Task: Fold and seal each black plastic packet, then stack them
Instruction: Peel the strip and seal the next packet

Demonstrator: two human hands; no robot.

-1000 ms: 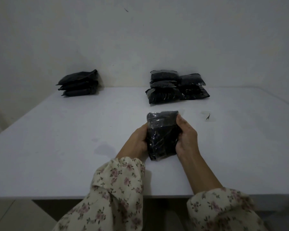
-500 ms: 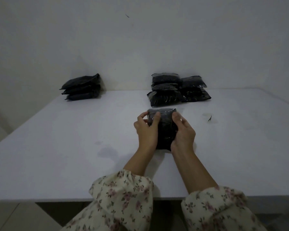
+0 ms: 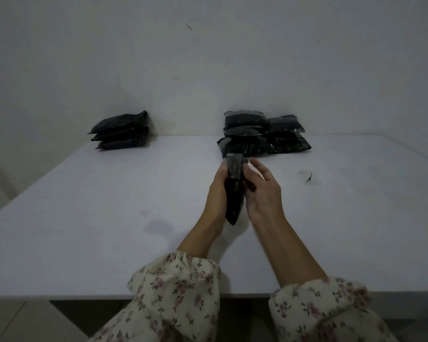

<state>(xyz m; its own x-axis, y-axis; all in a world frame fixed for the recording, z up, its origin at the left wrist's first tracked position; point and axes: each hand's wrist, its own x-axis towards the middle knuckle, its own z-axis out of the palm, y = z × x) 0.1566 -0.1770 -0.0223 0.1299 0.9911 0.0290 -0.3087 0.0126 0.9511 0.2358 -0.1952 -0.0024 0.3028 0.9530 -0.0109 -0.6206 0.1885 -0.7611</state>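
Packet sitting edge-on between hands: left hand gripping its left face, fingers hidden behind; right hand touching right face, hold impossible to judge. Beyond the grip, 2 dim piles lying: near stack, left stack.

The person wears a loose cream blouse printed with small pink flowers and dark green leaves. The left sleeve, at 7 o'clock in the view, ends in a gathered, puffed cuff. The right sleeve, at 5 o'clock, has the same cuff. Both forearms are bare from cuff to left hand and right hand
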